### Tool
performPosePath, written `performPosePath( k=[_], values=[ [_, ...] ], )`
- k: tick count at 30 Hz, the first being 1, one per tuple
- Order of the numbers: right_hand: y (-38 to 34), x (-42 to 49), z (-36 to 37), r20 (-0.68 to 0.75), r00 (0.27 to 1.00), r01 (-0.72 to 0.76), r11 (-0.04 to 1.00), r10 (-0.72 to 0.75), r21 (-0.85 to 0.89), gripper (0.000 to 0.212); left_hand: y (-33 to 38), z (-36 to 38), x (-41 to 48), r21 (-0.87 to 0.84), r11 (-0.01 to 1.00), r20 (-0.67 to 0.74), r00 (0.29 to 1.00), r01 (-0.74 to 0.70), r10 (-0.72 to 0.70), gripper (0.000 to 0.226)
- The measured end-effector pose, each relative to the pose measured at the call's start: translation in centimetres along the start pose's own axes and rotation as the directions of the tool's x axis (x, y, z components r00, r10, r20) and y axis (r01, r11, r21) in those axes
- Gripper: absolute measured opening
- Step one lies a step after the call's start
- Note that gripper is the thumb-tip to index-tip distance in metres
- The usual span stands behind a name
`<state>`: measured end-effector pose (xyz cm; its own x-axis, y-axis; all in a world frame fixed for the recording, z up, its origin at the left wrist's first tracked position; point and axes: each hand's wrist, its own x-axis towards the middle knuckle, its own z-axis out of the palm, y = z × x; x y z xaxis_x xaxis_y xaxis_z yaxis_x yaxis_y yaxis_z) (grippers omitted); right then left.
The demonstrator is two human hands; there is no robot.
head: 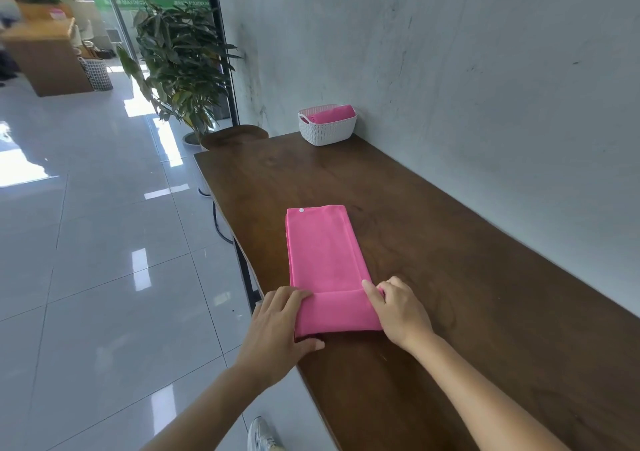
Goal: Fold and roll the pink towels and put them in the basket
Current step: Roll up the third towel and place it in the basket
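Wooden table: pink towel, near end between left hand, right hand

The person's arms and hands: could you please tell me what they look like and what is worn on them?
Both arms are bare to the frame's edge, with no sleeves showing. The left hand and right hand wear no gloves, rings, watch or bracelet that I can see. A white sports shoe shows below.

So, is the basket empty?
No, a pink towel lies inside the basket at the far end of the table.
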<state>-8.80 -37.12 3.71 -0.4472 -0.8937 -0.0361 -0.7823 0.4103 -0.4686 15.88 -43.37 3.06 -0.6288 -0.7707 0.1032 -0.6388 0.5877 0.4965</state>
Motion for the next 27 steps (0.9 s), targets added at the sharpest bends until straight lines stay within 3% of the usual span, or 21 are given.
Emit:
performPosePath(
  k=[3, 5, 11, 16, 21, 25, 27],
  values=[
    [-0.1, 0.5, -0.1, 0.025, 0.999, -0.042, 0.999, 0.042, 0.012, 0.064, -0.3, 0.2, 0.5, -0.016, 1.0, -0.032, 0.999, -0.006, 0.006, 0.071],
    [-0.2, 0.5, -0.3, -0.001, 0.999, -0.045, 0.998, 0.045, 0.048, 0.057, -0.5, 0.0, 0.9, -0.05, 0.999, -0.007, 1.0, 0.01, -0.01, 0.072],
    [0.2, -1.3, -0.3, -0.073, 0.984, 0.172, 0.961, -0.16, 0.216, 0.036, -1.0, -1.7, 2.2, -0.037, 0.997, 0.175, 0.982, 0.073, -0.065, 0.102],
    [1.0, -3.4, 0.0, -0.11, 0.972, 0.233, 0.928, -0.209, 0.292, 0.042, -1.6, -2.3, 2.7, -0.338, 0.914, 0.333, 0.937, 0.225, -0.108, 0.098],
    [1.4, -4.5, 0.5, -0.131, 0.965, 0.259, 0.907, -0.228, 0.332, 0.053, -1.6, -2.7, 2.7, -0.518, 0.788, 0.462, 0.884, 0.332, -0.068, 0.096],
    [1.2, -4.3, 0.7, -0.12, 0.978, 0.205, 0.907, -0.172, 0.368, 0.053, -1.3, -2.5, 2.6, -0.498, 0.786, 0.441, 0.887, 0.367, -0.135, 0.096],
    [0.9, -3.8, 0.5, -0.094, 0.987, 0.156, 0.92, -0.13, 0.36, 0.048, -0.7, -2.6, 2.5, -0.417, 0.858, 0.303, 0.936, 0.301, -0.181, 0.075]
  ],
)
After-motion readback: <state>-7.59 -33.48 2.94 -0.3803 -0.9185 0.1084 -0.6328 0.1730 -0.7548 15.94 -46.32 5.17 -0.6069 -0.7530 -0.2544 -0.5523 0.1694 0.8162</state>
